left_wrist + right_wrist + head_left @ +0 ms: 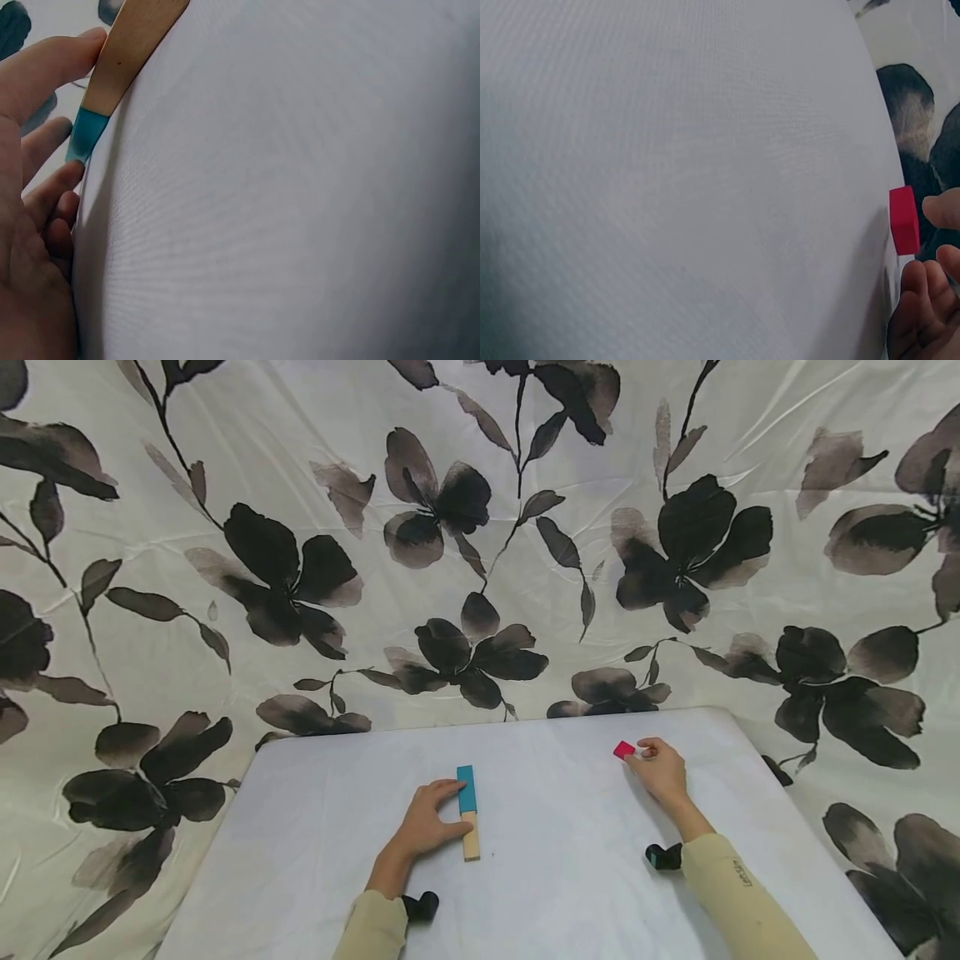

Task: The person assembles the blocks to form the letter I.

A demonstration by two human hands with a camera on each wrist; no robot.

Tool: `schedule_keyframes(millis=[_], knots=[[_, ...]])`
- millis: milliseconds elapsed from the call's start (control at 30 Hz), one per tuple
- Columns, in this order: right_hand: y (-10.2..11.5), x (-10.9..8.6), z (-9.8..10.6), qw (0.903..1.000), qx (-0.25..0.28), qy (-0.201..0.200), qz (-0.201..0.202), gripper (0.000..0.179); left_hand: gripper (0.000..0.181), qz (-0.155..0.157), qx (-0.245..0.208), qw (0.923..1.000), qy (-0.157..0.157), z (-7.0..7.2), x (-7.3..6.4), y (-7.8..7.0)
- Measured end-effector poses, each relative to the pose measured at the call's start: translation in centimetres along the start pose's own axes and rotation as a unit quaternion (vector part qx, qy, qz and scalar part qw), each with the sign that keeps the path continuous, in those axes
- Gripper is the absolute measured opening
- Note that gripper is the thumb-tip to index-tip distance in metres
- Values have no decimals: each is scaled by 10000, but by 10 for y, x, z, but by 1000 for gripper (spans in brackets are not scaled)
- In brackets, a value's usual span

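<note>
Two bar-shaped blocks lie end to end in a line on the white table: a blue block [467, 789] at the far end and a plain wooden block [471, 843] nearer. My left hand [424, 822] is at their left side, thumb and fingers spread apart. In the left wrist view its thumb touches the wooden block [131, 56], while fingertips are against the blue block [88, 133]. Farther right, a small red block [623, 750] sits just left of my right hand [660, 772]. The right wrist view shows the thumb beside the red block [904, 221], apart from it.
A white cloth covers the table [555, 860]. Behind and around it hangs a curtain [540, 593] with dark flowers. A black wrist device [422, 907] shows at the left sleeve, another black device [664, 857] at the right one.
</note>
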State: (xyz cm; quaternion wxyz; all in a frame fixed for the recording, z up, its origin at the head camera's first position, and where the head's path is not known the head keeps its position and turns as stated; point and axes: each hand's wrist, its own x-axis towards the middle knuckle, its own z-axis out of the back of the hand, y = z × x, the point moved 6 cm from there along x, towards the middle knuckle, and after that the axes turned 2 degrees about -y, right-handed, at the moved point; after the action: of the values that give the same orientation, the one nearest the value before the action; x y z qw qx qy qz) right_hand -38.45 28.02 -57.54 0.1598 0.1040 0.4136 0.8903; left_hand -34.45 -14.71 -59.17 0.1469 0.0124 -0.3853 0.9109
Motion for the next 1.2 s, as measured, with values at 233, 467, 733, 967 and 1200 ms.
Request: schedule_keyframes(millis=[233, 467, 733, 967, 1200], knots=[[-5, 6, -6, 9998, -35, 175, 43, 39, 73, 106, 2, 9999, 36, 0, 2, 1], [-2, 6, -10, 9995, -153, 282, 12, 39, 74, 128, -43, 9999, 2, 0, -1, 3], [-2, 4, -9, 9996, -244, 132, 27, 36, 74, 95, -107, 9999, 30, -1, -3, 1], [-3, 5, -11, 9988, -462, 172, 46, 43, 74, 166, -178, 9997, 44, 0, -2, 0], [-3, 5, -12, 9985, -514, 169, 14, 41, 70, 133, -234, 9996, 37, 2, 0, -1]])
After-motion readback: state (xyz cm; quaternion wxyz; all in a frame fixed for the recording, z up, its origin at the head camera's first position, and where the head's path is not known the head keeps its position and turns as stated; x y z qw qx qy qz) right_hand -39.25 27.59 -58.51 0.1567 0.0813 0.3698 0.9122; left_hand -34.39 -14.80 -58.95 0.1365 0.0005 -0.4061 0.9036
